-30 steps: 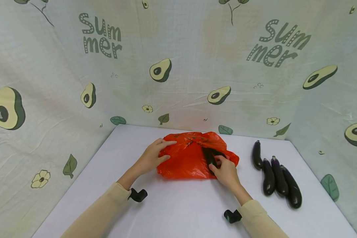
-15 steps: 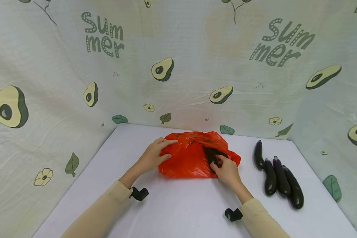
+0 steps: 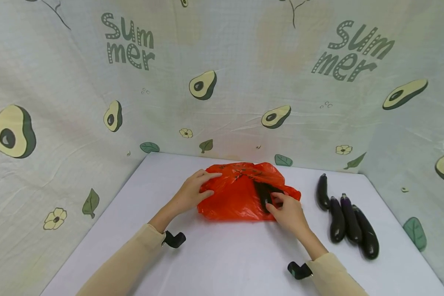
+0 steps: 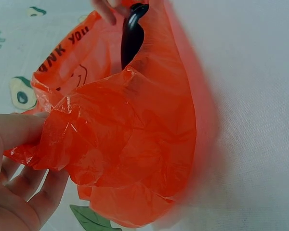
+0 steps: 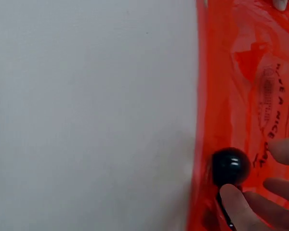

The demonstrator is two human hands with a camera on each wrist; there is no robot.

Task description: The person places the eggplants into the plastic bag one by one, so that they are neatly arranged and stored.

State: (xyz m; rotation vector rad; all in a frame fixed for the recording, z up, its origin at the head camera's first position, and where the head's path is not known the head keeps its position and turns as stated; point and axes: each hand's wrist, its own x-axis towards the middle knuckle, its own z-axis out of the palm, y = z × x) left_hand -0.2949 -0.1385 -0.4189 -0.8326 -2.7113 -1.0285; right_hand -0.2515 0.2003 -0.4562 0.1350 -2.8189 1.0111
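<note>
"What has just changed? Start nearest you."

"The three eggplants [image 3: 350, 222], between three and four o'clock of the bag [image 3: 229, 203], lie side by side on the table [image 3: 229, 255], as they did. The right hand [image 3: 290, 213] has eased slightly toward three o'clock, while the bagged eggplant [image 3: 263, 195] has stayed put."

"Is that hand gripping it?"

"I don't think so. Its fingers are spread and stand clear of the eggplant; the thumb crosses over it, but I can't tell whether it touches."

"And what does that mean for the work?"

"My reading is that the bag and table, not the hand, bear the eggplant now, so handling this one looks nearly finished."

"The left hand?"

"The left hand [image 3: 192, 191], at nine o'clock, holds the plastic between thumb and fingers, which probably steadies the bag."

"What's inside?"

"The bagged eggplant lies in the mouth, blunt end toward six o'clock. Beside it, toward two, a dark shape [image 3: 275, 188] looks like another eggplant, partly hidden. The folds may cover more; I can't tell."

"Farther off?"

"A lone eggplant [image 3: 322, 193] at three o'clock, outside the bag, then the printed cloth [image 3: 237, 53] at twelve."
</note>
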